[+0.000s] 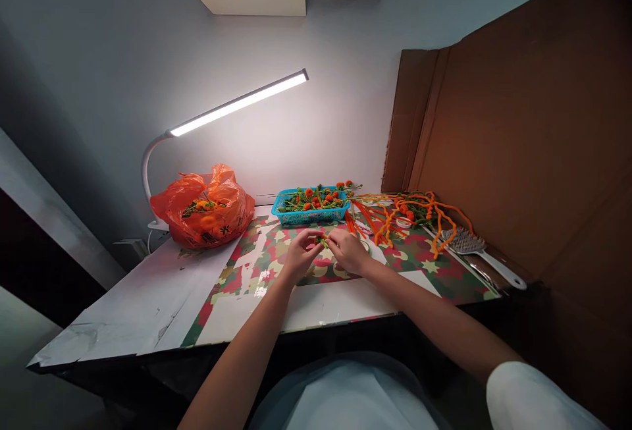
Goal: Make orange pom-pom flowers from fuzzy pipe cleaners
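Observation:
Above the patterned table covering, my left hand (pixel 300 255) and my right hand (pixel 348 251) meet with fingertips close together. Between them is a small green and orange piece (pixel 320 241), pinched by the fingers of both hands; its exact shape is too small to tell. Just behind the hands stands a blue basket (pixel 309 217) holding orange flowers with green stems. A round, tape-like item (pixel 366 246) is partly hidden behind my right hand.
An orange plastic bag (pixel 232 209) with orange flowers sits at the left, beneath a lit lamp (pixel 241 102). Orange fuzzy stems (pixel 437 219) lie tangled at the right, near a white hairbrush (pixel 501 268). Cardboard (pixel 518 120) stands along the right side.

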